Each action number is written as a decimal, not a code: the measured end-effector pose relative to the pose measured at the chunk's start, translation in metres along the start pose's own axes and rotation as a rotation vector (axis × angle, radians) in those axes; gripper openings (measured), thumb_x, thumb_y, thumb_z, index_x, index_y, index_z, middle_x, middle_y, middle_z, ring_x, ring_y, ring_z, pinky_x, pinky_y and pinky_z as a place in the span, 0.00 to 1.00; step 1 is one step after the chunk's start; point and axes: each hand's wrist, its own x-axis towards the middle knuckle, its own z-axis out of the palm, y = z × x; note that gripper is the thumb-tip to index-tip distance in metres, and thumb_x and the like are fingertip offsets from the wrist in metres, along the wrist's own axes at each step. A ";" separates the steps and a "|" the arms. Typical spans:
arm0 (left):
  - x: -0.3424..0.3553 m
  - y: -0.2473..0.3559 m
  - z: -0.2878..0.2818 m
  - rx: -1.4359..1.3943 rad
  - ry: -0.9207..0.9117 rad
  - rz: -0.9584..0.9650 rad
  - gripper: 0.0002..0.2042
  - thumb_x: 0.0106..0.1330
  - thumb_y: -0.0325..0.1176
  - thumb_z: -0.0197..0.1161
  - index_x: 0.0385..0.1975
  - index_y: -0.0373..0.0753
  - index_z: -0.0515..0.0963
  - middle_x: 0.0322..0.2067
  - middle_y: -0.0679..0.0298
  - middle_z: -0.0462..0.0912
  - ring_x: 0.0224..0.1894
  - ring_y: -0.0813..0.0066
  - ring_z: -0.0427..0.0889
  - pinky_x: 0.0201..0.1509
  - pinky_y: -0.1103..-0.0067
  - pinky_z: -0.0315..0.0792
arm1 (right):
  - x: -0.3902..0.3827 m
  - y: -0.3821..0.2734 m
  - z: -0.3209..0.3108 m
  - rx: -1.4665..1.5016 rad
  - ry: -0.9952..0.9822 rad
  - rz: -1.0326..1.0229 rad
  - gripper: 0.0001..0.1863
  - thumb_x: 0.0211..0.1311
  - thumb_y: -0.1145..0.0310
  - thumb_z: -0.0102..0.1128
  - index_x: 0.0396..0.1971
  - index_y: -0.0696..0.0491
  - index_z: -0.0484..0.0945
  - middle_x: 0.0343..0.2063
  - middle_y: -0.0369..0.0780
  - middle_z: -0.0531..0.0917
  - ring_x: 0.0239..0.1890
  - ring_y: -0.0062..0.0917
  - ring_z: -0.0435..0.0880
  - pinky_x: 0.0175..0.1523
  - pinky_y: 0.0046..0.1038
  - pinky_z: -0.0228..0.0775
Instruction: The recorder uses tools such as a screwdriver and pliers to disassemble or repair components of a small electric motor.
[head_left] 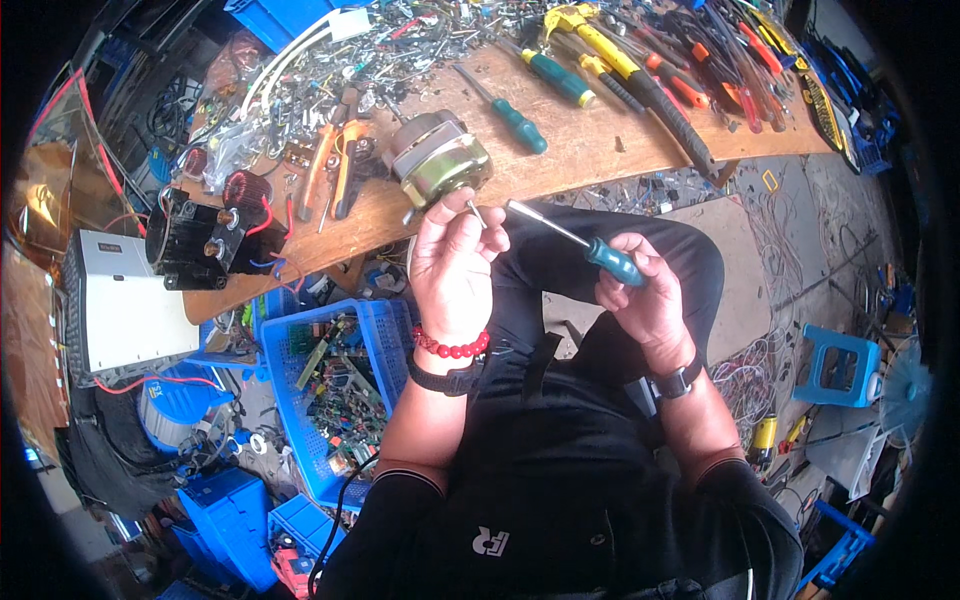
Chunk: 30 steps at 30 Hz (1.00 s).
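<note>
My right hand (648, 300) is wrapped round the green handle of a screwdriver (612, 262). Its metal shaft points up and left, toward my other hand. The fingers of my left hand (455, 265) pinch a thin metal rod (477, 213), perhaps a long screw; I cannot make out its kind. Just beyond those fingers, an electric motor (440, 155) with a silver and brass-coloured casing lies near the bench edge. The screwdriver's tip is apart from both the rod and the motor.
On the wooden bench (570, 160) lie another green-handled screwdriver (515, 125), orange-handled pliers (350, 160), a yellow hammer (630, 75) and scattered small metal parts. A black component with copper coils (195, 240) sits at the left. Below stands a blue basket (285, 400) of circuit boards; a blue stool (840, 365) is at right.
</note>
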 end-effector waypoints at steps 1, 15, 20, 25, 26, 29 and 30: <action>0.000 0.000 0.000 0.002 -0.007 0.005 0.14 0.73 0.26 0.54 0.57 0.39 0.75 0.40 0.57 0.84 0.37 0.72 0.82 0.45 0.73 0.77 | 0.000 0.000 0.000 0.000 0.000 -0.005 0.17 0.65 0.59 0.58 0.47 0.54 0.75 0.23 0.39 0.76 0.19 0.21 0.67 0.27 0.24 0.60; -0.002 -0.011 -0.006 0.194 0.031 0.091 0.13 0.67 0.20 0.61 0.51 0.36 0.77 0.39 0.57 0.85 0.36 0.73 0.83 0.43 0.79 0.78 | -0.001 -0.001 0.002 0.009 0.016 -0.017 0.17 0.66 0.60 0.58 0.46 0.57 0.75 0.21 0.39 0.76 0.18 0.21 0.68 0.27 0.25 0.60; -0.003 -0.013 -0.011 0.249 0.053 0.128 0.13 0.65 0.20 0.64 0.49 0.33 0.77 0.39 0.57 0.85 0.35 0.74 0.83 0.41 0.82 0.78 | 0.000 0.001 0.001 0.017 0.010 -0.026 0.17 0.65 0.61 0.57 0.47 0.58 0.75 0.22 0.39 0.76 0.18 0.21 0.68 0.26 0.25 0.60; -0.003 -0.017 -0.013 0.283 0.072 0.134 0.14 0.64 0.19 0.64 0.49 0.33 0.77 0.38 0.60 0.84 0.35 0.75 0.82 0.41 0.82 0.77 | -0.001 0.000 -0.002 0.031 0.006 -0.024 0.17 0.66 0.62 0.56 0.47 0.58 0.74 0.22 0.38 0.76 0.18 0.21 0.69 0.26 0.25 0.61; -0.003 -0.017 -0.012 0.288 0.071 0.139 0.14 0.64 0.18 0.64 0.50 0.33 0.77 0.37 0.61 0.84 0.35 0.75 0.82 0.41 0.82 0.77 | -0.001 0.000 -0.004 0.032 0.000 -0.018 0.17 0.66 0.62 0.56 0.47 0.58 0.74 0.22 0.38 0.76 0.18 0.21 0.69 0.26 0.25 0.61; -0.004 -0.015 -0.009 0.325 0.076 0.146 0.16 0.64 0.18 0.64 0.51 0.34 0.76 0.36 0.63 0.83 0.35 0.76 0.81 0.41 0.83 0.76 | -0.001 0.001 -0.004 0.037 -0.030 -0.032 0.17 0.66 0.63 0.56 0.48 0.58 0.74 0.22 0.38 0.76 0.18 0.21 0.68 0.26 0.25 0.60; -0.004 -0.015 -0.009 0.326 0.073 0.142 0.16 0.64 0.18 0.64 0.51 0.34 0.76 0.36 0.63 0.83 0.35 0.76 0.81 0.41 0.83 0.76 | -0.001 0.001 -0.004 0.041 -0.027 -0.035 0.17 0.66 0.63 0.56 0.48 0.58 0.74 0.22 0.38 0.76 0.18 0.21 0.68 0.26 0.25 0.60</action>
